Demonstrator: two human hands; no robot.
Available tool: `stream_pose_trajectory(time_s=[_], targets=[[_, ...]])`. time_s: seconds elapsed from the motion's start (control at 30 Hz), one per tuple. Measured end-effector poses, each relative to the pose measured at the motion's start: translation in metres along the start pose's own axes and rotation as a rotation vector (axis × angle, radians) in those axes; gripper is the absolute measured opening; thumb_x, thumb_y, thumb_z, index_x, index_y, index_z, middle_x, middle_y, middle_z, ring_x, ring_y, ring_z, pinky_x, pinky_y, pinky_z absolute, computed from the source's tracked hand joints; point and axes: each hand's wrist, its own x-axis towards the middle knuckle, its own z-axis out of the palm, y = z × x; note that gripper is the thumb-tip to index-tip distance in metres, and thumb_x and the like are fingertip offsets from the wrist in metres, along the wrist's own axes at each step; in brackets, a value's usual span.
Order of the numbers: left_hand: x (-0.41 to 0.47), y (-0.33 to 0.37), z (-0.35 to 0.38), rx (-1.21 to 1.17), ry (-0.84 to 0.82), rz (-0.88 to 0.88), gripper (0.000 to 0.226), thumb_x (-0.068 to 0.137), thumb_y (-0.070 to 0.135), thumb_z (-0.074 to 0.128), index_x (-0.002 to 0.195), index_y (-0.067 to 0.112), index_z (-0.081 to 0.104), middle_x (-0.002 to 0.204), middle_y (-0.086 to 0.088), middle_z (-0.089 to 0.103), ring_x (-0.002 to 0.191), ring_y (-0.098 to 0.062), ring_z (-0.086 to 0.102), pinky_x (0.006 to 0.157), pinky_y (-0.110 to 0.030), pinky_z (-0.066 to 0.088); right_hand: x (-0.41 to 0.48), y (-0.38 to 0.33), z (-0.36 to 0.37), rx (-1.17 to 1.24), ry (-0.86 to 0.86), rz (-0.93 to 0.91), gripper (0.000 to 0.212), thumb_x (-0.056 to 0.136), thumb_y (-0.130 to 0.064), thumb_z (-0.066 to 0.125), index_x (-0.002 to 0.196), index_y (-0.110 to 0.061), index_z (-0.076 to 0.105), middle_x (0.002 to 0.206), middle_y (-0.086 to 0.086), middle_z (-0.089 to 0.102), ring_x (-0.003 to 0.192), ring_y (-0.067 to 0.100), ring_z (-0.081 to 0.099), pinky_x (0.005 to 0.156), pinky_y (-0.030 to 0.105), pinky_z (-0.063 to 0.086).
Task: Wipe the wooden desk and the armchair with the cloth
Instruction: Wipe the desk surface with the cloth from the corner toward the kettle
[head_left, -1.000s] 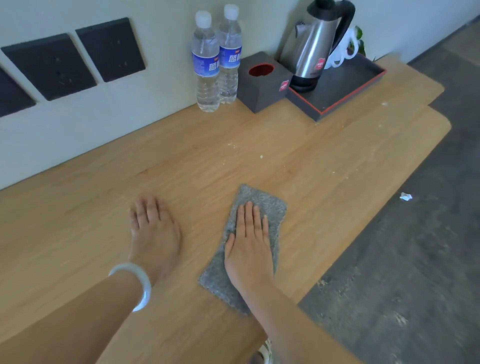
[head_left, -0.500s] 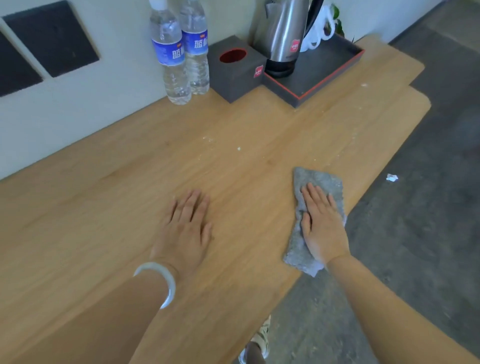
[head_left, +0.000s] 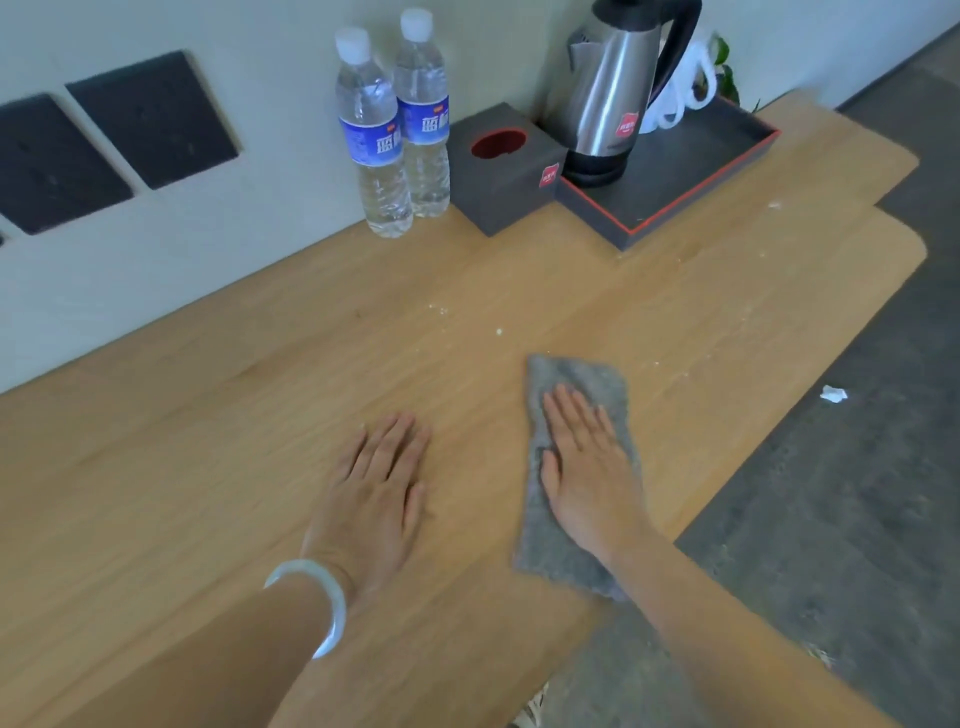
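Plainly, the right hand lay palm-down on the cloth, its fingers straight and close together, pressing the grey rag flat against the desk rather than pinching it. The cloth was on the desk's right part, stretched lengthwise away from the person. Its near corner reached the front edge and its far end showed beyond the fingertips.

The left hand rested flat on bare wood just left of the cloth, apart from it. Its fingers were straight and slightly spread, and it held nothing. A pale bangle circled that wrist.

White crumbs dotted the wood beyond the cloth, and more specks were scattered toward the tray.

Against the wall stood two water bottles, side by side and upright, with a dark box just to their right, a round red-lined hole in its top. The tray, dark with a red rim, sat beside the box. A steel kettle stood at the tray's left end, with a white cord coiled behind it.

On the grey floor to the right lay a small white scrap.
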Motion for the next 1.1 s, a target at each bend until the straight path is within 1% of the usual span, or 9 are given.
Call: stream_pose_trajectory(time_s=[0.07, 0.13, 0.33, 0.47, 0.57, 0.7, 0.83, 1.0, 1.1], targets=[[0.000, 0.000, 0.000, -0.011, -0.002, -0.009, 0.059, 0.099, 0.039, 0.021, 0.154, 0.020, 0.015, 0.161, 0.000, 0.015, 0.149, -0.014, 0.006, 0.121, -0.039, 0.005, 0.013, 0.018, -0.005, 0.008, 0.001, 0.246, 0.060, 0.101, -0.036, 0.008, 0.154, -0.012, -0.004, 0.162, 0.005, -0.008, 0.149, 0.016, -0.009, 0.122, 0.039, 0.003], [-0.001, 0.000, 0.001, -0.014, -0.001, -0.018, 0.058, 0.099, 0.039, 0.023, 0.154, 0.019, 0.018, 0.160, -0.001, 0.018, 0.149, -0.015, 0.010, 0.120, -0.040, 0.008, 0.006, -0.008, -0.002, 0.044, 0.027, 0.318, 0.059, 0.100, -0.034, 0.001, 0.152, -0.008, -0.008, 0.161, 0.010, -0.010, 0.149, 0.022, -0.010, 0.122, 0.043, 0.004], [-0.001, 0.001, 0.001, -0.004, -0.007, -0.033, 0.055, 0.099, 0.032, 0.022, 0.148, 0.010, 0.035, 0.156, -0.005, 0.030, 0.147, -0.017, 0.020, 0.116, -0.041, 0.019, -0.040, -0.112, 0.012, 0.101, -0.050, -0.300, 0.063, 0.096, -0.036, 0.033, 0.150, -0.004, 0.028, 0.159, 0.009, 0.021, 0.148, 0.024, 0.018, 0.114, 0.044, 0.013], [-0.001, 0.000, -0.002, -0.034, 0.027, -0.058, 0.055, 0.099, 0.034, 0.026, 0.149, 0.010, 0.033, 0.155, -0.005, 0.032, 0.145, -0.016, 0.024, 0.115, -0.039, 0.020, 0.017, -0.056, -0.005, 0.039, -0.068, -0.490, 0.058, 0.102, -0.038, 0.020, 0.155, -0.017, 0.009, 0.162, -0.003, 0.000, 0.149, 0.011, -0.006, 0.120, 0.035, -0.003], [0.001, 0.001, -0.006, -0.083, 0.052, -0.050, 0.057, 0.096, 0.033, 0.035, 0.149, 0.011, 0.034, 0.156, -0.002, 0.032, 0.144, -0.015, 0.027, 0.116, -0.039, 0.020, 0.053, 0.011, -0.011, -0.029, -0.001, -0.094, 0.060, 0.100, -0.038, 0.010, 0.154, -0.014, 0.001, 0.162, 0.001, -0.001, 0.149, 0.013, -0.006, 0.122, 0.035, -0.001], [0.001, 0.002, -0.009, -0.063, 0.053, -0.043, 0.059, 0.095, 0.035, 0.039, 0.148, 0.010, 0.035, 0.155, -0.003, 0.034, 0.144, -0.017, 0.029, 0.114, -0.040, 0.020, 0.032, 0.024, -0.009, -0.014, 0.050, 0.296, 0.065, 0.097, -0.035, 0.005, 0.151, -0.001, 0.014, 0.159, 0.014, 0.009, 0.148, 0.027, 0.013, 0.121, 0.044, 0.012], [0.000, 0.002, -0.007, -0.058, 0.039, -0.049, 0.058, 0.094, 0.034, 0.041, 0.146, 0.009, 0.039, 0.153, -0.004, 0.038, 0.142, -0.019, 0.032, 0.113, -0.040, 0.020, 0.003, -0.072, 0.002, 0.058, -0.009, -0.023, 0.060, 0.096, -0.030, 0.022, 0.142, 0.005, 0.039, 0.151, 0.021, 0.035, 0.139, 0.037, 0.035, 0.113, 0.046, 0.016], [0.001, 0.003, -0.006, -0.045, 0.003, -0.062, 0.058, 0.094, 0.033, 0.039, 0.146, 0.006, 0.038, 0.152, -0.007, 0.038, 0.143, -0.018, 0.031, 0.113, -0.039, 0.016, 0.050, -0.114, -0.001, 0.072, -0.064, -0.345, 0.060, 0.099, -0.028, 0.030, 0.154, -0.009, 0.014, 0.162, 0.003, 0.007, 0.149, 0.017, -0.004, 0.118, 0.038, 0.002], [-0.001, 0.001, -0.006, -0.173, 0.038, -0.092, 0.055, 0.092, 0.034, 0.043, 0.143, 0.011, 0.044, 0.149, -0.002, 0.043, 0.138, -0.014, 0.039, 0.112, -0.033, 0.024, 0.065, -0.106, -0.001, 0.061, -0.091, -0.352, 0.059, 0.098, -0.033, 0.027, 0.154, -0.016, 0.018, 0.161, -0.002, 0.013, 0.149, 0.013, 0.001, 0.120, 0.034, 0.005]])
